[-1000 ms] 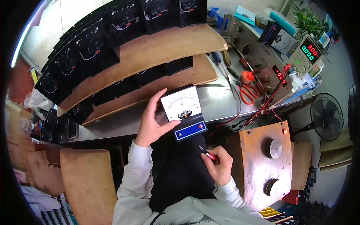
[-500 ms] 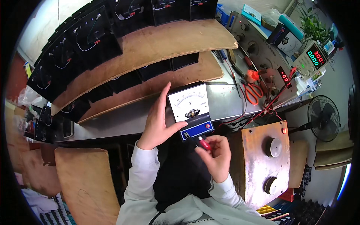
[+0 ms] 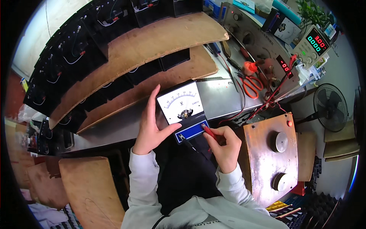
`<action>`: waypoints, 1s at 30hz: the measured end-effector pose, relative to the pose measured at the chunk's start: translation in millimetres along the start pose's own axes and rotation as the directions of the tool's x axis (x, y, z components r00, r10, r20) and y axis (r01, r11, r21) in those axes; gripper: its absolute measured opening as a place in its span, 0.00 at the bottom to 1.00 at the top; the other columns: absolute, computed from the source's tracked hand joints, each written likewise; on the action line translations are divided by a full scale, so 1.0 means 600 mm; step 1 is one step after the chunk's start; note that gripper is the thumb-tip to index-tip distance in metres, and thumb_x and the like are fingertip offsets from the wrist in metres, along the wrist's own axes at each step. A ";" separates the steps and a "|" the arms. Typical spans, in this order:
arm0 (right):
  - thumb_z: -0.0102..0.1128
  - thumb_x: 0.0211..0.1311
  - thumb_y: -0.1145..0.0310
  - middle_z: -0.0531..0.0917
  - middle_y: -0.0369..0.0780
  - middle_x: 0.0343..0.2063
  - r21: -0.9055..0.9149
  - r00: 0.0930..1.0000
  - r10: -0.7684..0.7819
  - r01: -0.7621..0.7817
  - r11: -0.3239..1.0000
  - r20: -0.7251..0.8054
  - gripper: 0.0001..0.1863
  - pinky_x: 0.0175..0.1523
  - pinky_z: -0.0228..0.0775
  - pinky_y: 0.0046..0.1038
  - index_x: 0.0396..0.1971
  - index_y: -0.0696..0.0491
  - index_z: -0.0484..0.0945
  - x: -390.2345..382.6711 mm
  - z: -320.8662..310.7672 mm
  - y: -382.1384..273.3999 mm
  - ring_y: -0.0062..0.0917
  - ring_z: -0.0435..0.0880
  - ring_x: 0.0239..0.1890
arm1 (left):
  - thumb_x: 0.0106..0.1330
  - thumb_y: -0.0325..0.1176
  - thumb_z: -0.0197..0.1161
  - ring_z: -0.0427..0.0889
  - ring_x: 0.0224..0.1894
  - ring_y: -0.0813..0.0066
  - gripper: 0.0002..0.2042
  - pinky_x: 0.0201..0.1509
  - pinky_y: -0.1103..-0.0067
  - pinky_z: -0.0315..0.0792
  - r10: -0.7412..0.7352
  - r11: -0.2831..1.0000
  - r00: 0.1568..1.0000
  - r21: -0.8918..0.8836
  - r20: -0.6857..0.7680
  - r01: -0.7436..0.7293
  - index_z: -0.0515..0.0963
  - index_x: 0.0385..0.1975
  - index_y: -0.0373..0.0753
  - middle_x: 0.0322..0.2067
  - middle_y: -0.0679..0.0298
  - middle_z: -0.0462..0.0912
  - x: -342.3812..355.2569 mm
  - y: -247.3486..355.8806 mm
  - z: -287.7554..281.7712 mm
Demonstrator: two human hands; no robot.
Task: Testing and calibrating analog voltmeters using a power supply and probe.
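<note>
Nearest the body, the right hand (image 3: 225, 147) pinches a slim red-sleeved metal clip (image 3: 208, 131) between thumb and forefinger, its tip at the right-hand terminal on the long blue panel (image 3: 193, 131) of a black-cased voltmeter with a white dial (image 3: 180, 98). Half a second ago that clip was below the panel; now it has come up to the terminal. A black-sleeved metal clip (image 3: 188, 143) sits on the left-hand terminal, bare a second ago, so both leads appear to be reaching the meter. Whether the red one has bitten on is hard to judge, as its tip is tiny in this view.

The left hand (image 3: 148, 128) steadies the voltmeter, thumb pressed on its front lower corner and fingers spread along its left side, holding it tilted just in front of the metal bench (image 3: 225, 98).

Close by the right hand stands a wooden box with two round metal knobs (image 3: 263, 150), which limits room on that side. Beyond it, a tangle of red leads (image 3: 272, 95) crosses the bench edge and could snag. Orange-handled scissors (image 3: 253, 87) lie past the meter. Farther back, black open housings (image 3: 167, 63) fill curved brown boards (image 3: 164, 42), and a power supply with lit digits (image 3: 305, 53) stands at right.
</note>
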State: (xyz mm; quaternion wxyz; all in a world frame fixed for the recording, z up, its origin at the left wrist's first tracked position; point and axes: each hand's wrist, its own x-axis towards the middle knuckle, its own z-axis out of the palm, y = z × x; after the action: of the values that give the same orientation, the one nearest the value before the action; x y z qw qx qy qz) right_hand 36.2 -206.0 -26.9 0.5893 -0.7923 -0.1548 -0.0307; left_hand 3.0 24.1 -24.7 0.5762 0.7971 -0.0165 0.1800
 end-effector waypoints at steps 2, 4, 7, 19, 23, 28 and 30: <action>0.76 0.51 0.79 0.82 0.39 0.28 0.070 0.999 0.041 -0.041 0.997 0.000 0.11 0.32 0.72 0.20 0.33 0.59 0.82 -0.004 -0.001 0.003 0.21 0.80 0.26 | 0.53 0.16 0.72 0.69 0.67 0.64 0.54 0.69 0.68 0.67 0.005 1.000 1.000 -0.017 -0.004 -0.005 0.43 0.77 0.46 0.67 0.53 0.64 -0.002 0.003 0.001; 0.77 0.50 0.78 0.83 0.38 0.35 0.053 1.000 -0.023 0.023 0.998 0.017 0.13 0.34 0.74 0.21 0.36 0.59 0.82 -0.002 -0.004 -0.001 0.20 0.82 0.31 | 0.50 0.25 0.78 0.72 0.65 0.57 0.53 0.68 0.68 0.67 -0.031 0.996 0.995 -0.085 -0.092 0.023 0.50 0.76 0.39 0.64 0.48 0.68 -0.006 0.002 0.000; 0.78 0.47 0.76 0.82 0.41 0.41 -0.018 0.986 -0.165 0.165 0.986 0.003 0.16 0.41 0.76 0.25 0.37 0.59 0.82 0.001 -0.003 -0.021 0.27 0.84 0.38 | 0.50 0.26 0.78 0.72 0.65 0.57 0.52 0.67 0.67 0.67 -0.009 0.999 0.995 -0.049 -0.095 0.004 0.51 0.75 0.39 0.63 0.48 0.70 -0.017 0.005 -0.009; 0.80 0.38 0.54 0.68 0.60 0.61 -0.235 0.967 -0.255 0.248 0.940 -0.001 0.63 0.66 0.63 0.46 0.70 0.69 0.51 -0.062 -0.032 0.023 0.55 0.70 0.62 | 0.52 0.38 0.77 0.72 0.58 0.45 0.42 0.62 0.57 0.67 0.288 0.771 0.957 0.603 -0.041 -0.206 0.65 0.69 0.34 0.57 0.46 0.72 -0.083 0.125 0.144; 0.80 0.39 0.52 0.70 0.59 0.60 -0.518 0.954 -0.158 0.002 0.855 -0.256 0.63 0.65 0.64 0.43 0.70 0.67 0.53 -0.135 -0.187 0.095 0.52 0.71 0.61 | 0.57 0.39 0.75 0.74 0.57 0.47 0.38 0.61 0.60 0.69 0.190 0.972 0.973 0.119 0.128 -0.205 0.67 0.68 0.35 0.56 0.47 0.74 -0.118 0.122 0.216; 0.80 0.41 0.48 0.74 0.58 0.50 -0.537 0.586 -0.040 -0.709 0.457 -0.809 0.62 0.58 0.69 0.45 0.66 0.73 0.54 -0.276 -0.430 0.187 0.52 0.74 0.52 | 0.63 0.29 0.69 0.77 0.58 0.48 0.23 0.63 0.64 0.70 0.128 0.950 0.864 0.189 0.488 -0.247 0.76 0.59 0.33 0.55 0.48 0.78 -0.123 0.099 0.243; 0.79 0.41 0.45 0.72 0.59 0.52 -0.464 0.480 -0.050 -0.811 0.355 -0.876 0.63 0.59 0.69 0.44 0.66 0.72 0.54 -0.306 -0.477 0.213 0.52 0.73 0.54 | 0.64 0.29 0.69 0.77 0.58 0.50 0.22 0.63 0.66 0.71 0.133 0.952 0.837 0.165 0.531 -0.256 0.76 0.59 0.34 0.55 0.49 0.78 -0.110 0.110 0.248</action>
State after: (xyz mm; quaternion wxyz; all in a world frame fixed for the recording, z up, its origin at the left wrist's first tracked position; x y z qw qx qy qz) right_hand -63.9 -547.6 -100.7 0.0932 -0.8780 0.3764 -0.2807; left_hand -34.0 -147.3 -25.2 0.4331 0.8713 -0.2301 0.0194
